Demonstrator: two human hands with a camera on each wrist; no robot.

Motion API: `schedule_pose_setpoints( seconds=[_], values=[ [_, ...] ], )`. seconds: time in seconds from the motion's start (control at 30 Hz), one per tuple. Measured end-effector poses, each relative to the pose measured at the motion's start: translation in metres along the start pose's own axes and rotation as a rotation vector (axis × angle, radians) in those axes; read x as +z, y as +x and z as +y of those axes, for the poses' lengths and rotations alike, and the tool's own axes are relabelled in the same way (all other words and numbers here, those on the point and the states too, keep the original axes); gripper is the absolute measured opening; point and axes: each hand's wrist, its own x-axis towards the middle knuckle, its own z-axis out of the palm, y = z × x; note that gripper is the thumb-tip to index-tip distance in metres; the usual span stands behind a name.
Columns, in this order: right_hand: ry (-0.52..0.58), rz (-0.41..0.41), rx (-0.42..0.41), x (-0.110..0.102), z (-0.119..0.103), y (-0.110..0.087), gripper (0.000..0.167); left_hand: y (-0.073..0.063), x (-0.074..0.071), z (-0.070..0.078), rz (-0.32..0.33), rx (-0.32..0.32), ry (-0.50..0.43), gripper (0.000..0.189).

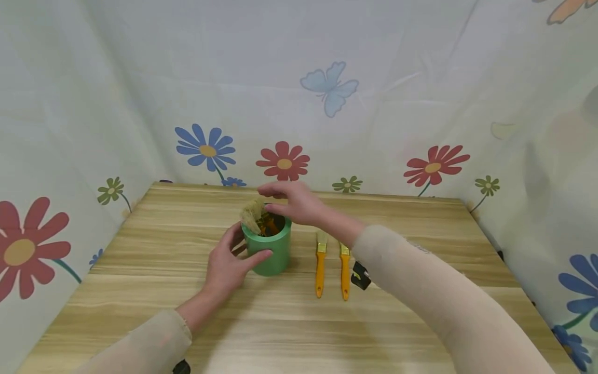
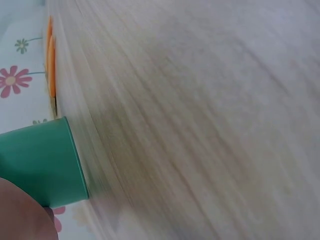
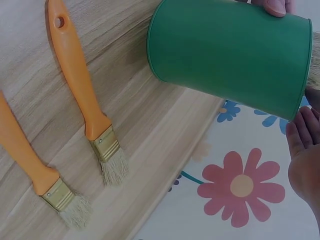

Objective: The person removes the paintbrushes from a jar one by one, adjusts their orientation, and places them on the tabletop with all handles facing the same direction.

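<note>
A green cylindrical cup (image 1: 273,254) stands upright on the table, with paintbrushes in it. Their pale bristles (image 1: 253,214) stick up over the left part of its rim, and glimpses of orange and metal show inside. My left hand (image 1: 229,259) grips the cup from the left, thumb across the near side and fingers round the far side. Above the rim's right side is my right hand (image 1: 296,203), its fingers loosely extended over the opening and nothing held between them. In the right wrist view, its fingers (image 3: 305,130) are right at the rim, near the bristles.
To the right of the cup, two flat paintbrushes with orange handles lie side by side, a left one (image 1: 320,272) and a right one (image 1: 345,275), bristles pointing away. My right sleeve (image 1: 411,275) partly covers the right one. A flowered curtain (image 1: 374,130) hangs behind the wooden table (image 1: 289,332).
</note>
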Motion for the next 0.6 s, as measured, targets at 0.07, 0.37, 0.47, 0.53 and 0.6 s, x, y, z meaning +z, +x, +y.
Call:
schedule_pose_setpoints(
  seconds=[0.07, 0.37, 0.47, 0.53, 0.6],
  values=[
    [0.0, 0.001, 0.002, 0.0007, -0.0007, 0.0011, 0.044, 0.0003, -0.0001, -0.0004, 0.001, 0.003, 0.002, 0.099],
    [0.002, 0.002, 0.015, 0.0049, -0.0028, 0.0062, 0.039, 0.0004, -0.0002, -0.0011, 0.006, 0.012, 0.012, 0.099],
    [0.014, 0.004, 0.022, 0.0068, -0.0046, 0.0076, 0.036, 0.0004, -0.0001, -0.0015, 0.006, 0.013, 0.016, 0.098],
    [0.021, 0.012, 0.03, 0.0081, -0.0058, 0.0081, 0.034, 0.0003, 0.0, -0.0014, 0.006, 0.013, 0.016, 0.098],
    [0.023, 0.024, 0.037, 0.0093, -0.0065, 0.0084, 0.031, 0.0001, -0.0001, -0.0012, 0.006, 0.014, 0.017, 0.098]
  ],
)
